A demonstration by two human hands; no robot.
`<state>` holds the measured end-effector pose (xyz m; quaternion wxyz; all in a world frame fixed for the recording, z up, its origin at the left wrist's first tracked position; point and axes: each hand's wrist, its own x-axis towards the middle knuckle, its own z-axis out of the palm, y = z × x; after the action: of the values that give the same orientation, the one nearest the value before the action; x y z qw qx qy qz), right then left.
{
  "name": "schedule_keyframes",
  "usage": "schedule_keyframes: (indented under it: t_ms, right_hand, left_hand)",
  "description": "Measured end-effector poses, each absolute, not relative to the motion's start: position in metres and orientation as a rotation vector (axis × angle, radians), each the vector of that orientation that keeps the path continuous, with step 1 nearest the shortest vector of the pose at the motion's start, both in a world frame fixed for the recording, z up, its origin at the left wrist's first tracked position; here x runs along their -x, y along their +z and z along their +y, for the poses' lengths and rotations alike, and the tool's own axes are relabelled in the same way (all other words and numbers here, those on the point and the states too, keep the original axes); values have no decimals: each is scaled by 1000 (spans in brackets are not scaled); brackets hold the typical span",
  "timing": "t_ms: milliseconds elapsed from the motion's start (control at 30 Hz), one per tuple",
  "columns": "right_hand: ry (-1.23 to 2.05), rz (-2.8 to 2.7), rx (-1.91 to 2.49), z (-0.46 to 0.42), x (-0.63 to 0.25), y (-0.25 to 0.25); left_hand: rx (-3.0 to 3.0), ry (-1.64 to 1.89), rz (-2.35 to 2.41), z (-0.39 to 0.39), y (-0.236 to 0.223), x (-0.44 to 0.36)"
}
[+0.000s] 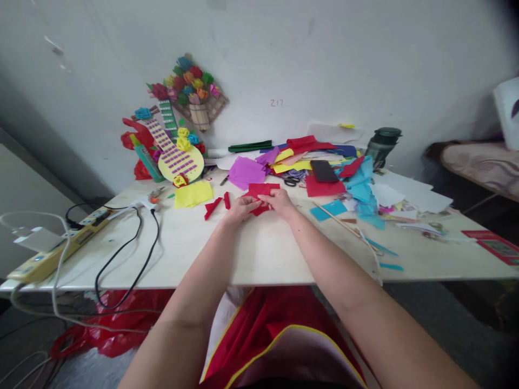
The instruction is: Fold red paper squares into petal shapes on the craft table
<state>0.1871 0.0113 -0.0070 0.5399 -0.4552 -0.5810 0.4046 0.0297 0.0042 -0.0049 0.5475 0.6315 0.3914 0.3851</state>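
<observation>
Both hands meet over a piece of red crepe paper (265,189) near the middle of the white table (271,254). My left hand (242,209) pinches the paper's near left part between thumb and fingers. Close beside it, my right hand (280,203) pinches the same paper from the right, its fingertips almost touching the left ones. Some of the paper is hidden under the fingers. Two small red paper scraps (213,208) lie left of my left hand. Beyond the hands is a sheet of purple paper (246,173), with black scissors (291,181) to its right.
A power strip (60,246) and cables lie at the left. Yellow paper (193,194), a glue bottle (146,162) and a paper-flower guitar (182,162) stand or lie behind. Right are a phone (323,171), a wooden stick (344,226), blue paper (328,210) and a dark bottle (382,147).
</observation>
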Motion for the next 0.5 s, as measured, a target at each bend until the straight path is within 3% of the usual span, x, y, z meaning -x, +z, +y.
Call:
schedule_keyframes:
  t_ms: [300,500]
  right_hand:
    - [-49,-1807,1419,2,-185,5]
    - [-263,-1945,1505,-7,-182,11]
  left_hand:
    - [-1547,804,928,-4,6,-31]
    - [-1581,783,927,0,2,-31]
